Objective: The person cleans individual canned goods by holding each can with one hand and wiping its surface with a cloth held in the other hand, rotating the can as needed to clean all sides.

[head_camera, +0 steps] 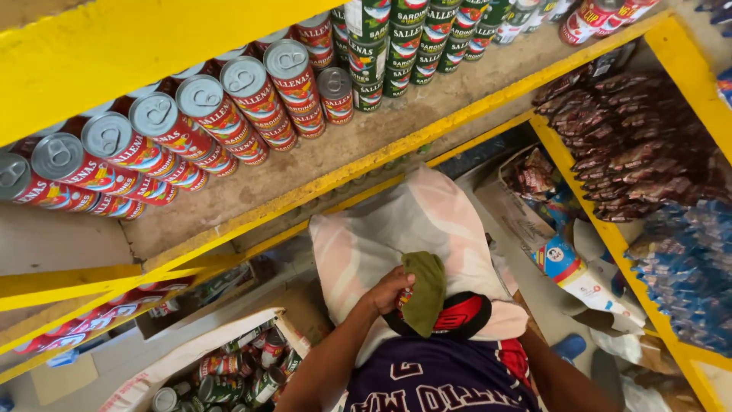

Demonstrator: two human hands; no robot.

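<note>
Olive-green soft cloth (424, 291) drapes limp beneath your left hand (389, 288), whose fingers pinch its near-left edge. It looks light and floppy, so grip a bunched fold. Your right hand is hidden.

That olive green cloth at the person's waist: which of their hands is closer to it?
Left. The left hand touches the olive green cloth, apparently holding it with a can. The right hand is out of view; only its forearm shows, lower right.

The olive-green cloth (424, 294) hangs limp and folded over a red-labelled can (404, 297), mostly hidden beneath it, both held against the lower middle of the pale sack (396, 229), above its bottom edge.
</note>
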